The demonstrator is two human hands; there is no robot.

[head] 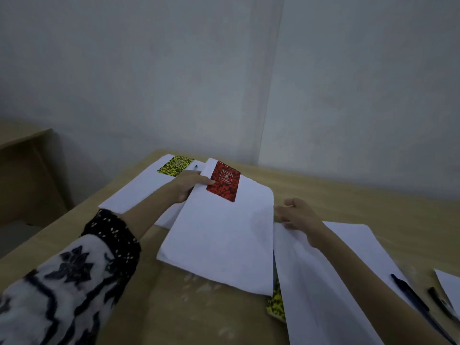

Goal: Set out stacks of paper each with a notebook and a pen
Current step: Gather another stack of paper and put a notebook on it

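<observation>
Wooden table (159, 307), dim room: my left hand (189, 185) pinches paper stack (224, 235) w/ red notebook (223, 181) atop; right hand (298, 215) curled at stack's right edge, grip unclear. Tilt = notebook slides off, no pen yet

Dim light falls on pale grey walls (174, 70) behind a light wooden worktop (348, 195); another wooden desk (22, 145) stands at left.

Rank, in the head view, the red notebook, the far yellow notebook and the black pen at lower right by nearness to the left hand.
1. red notebook: touching the left hand, on the held stack.
2. far yellow notebook: just beyond, on the far stack.
3. black pen: far right, near edge.
</observation>
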